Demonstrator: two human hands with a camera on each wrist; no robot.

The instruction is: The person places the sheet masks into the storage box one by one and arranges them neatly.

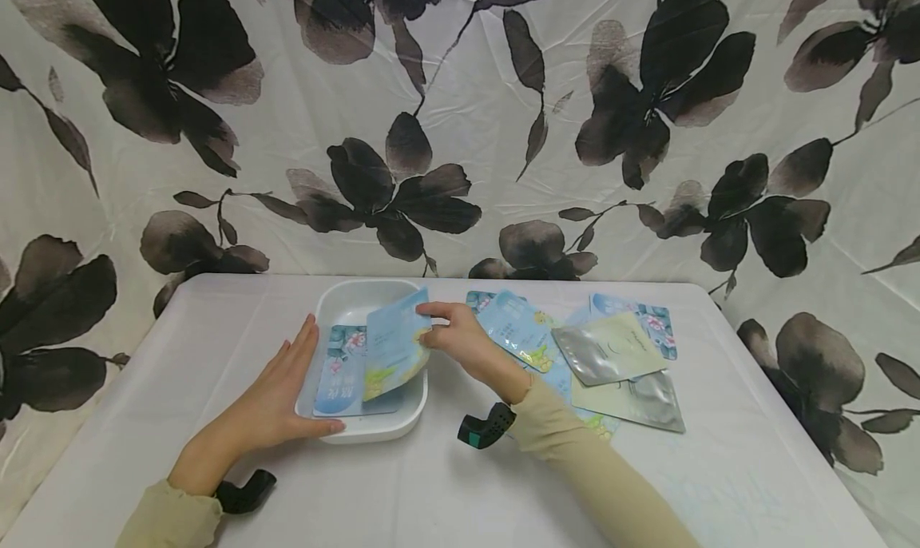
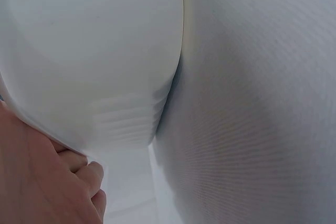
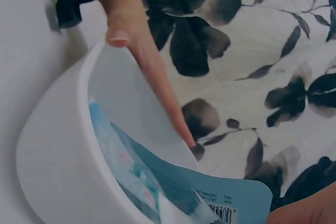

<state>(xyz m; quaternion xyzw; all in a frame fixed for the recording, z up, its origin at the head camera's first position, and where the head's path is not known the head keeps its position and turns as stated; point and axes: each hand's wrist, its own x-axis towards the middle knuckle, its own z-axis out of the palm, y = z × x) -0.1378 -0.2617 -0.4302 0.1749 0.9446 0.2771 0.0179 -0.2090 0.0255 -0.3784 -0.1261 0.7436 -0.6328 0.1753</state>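
My right hand [image 1: 460, 340] pinches the upper right edge of a light blue sheet mask packet [image 1: 391, 348] between thumb and fingers. That packet stands tilted over a white plastic tub [image 1: 412, 425]. Flat inside the tub lies a blue flowered sheet mask packet [image 1: 340, 384], partly covered by the held one. Along the tub's left side rests my left hand [image 1: 269, 396], fingers extended and thumb at the front rim. The left wrist view shows the tub's outer wall [image 2: 94, 51] with that hand's knuckles beside it. In the right wrist view, the held packet [image 3: 247, 187] shows a barcode.
Right of the tub, several sheet mask packets lie overlapping: a light blue one [image 1: 513, 328], a silver and pale green one [image 1: 607, 348], another silver one [image 1: 647, 400] and a flowered one [image 1: 661, 324]. A white cloth covers the table [image 1: 402, 492]; a floral curtain [image 1: 503, 212] hangs behind.
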